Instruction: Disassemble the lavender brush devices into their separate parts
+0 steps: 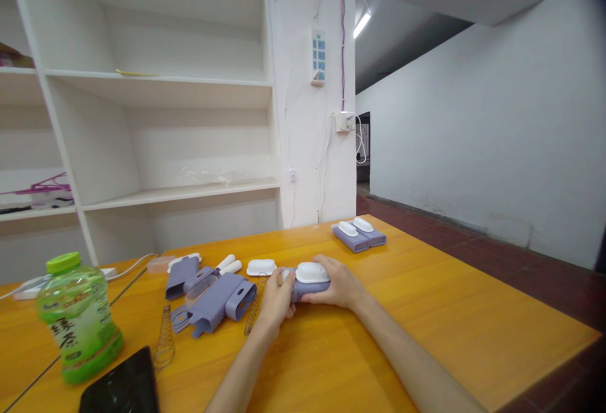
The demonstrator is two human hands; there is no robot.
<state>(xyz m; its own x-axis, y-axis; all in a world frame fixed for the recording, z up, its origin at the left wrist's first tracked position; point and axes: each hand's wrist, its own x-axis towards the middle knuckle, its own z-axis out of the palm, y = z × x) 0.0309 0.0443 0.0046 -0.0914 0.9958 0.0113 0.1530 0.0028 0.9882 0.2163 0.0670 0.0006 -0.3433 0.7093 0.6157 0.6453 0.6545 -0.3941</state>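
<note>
Lavender case [312, 288], white oval piece [312, 272] on top: gripped between left hand [275, 297] and right hand [343, 283], short of tabletop [449, 312] back edge. Step: apparently fitting; next move likely needs even pressure.

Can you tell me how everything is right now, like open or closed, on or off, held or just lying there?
Purple case: held in the left hand and right hand, white piece on top.
Two purple cases: side by side, white pieces on top.
Loose white piece: lying on the table.
Bottle: upright, green cap on.
Black slab: lying flat, dark.
Ceiling light: on.
</note>
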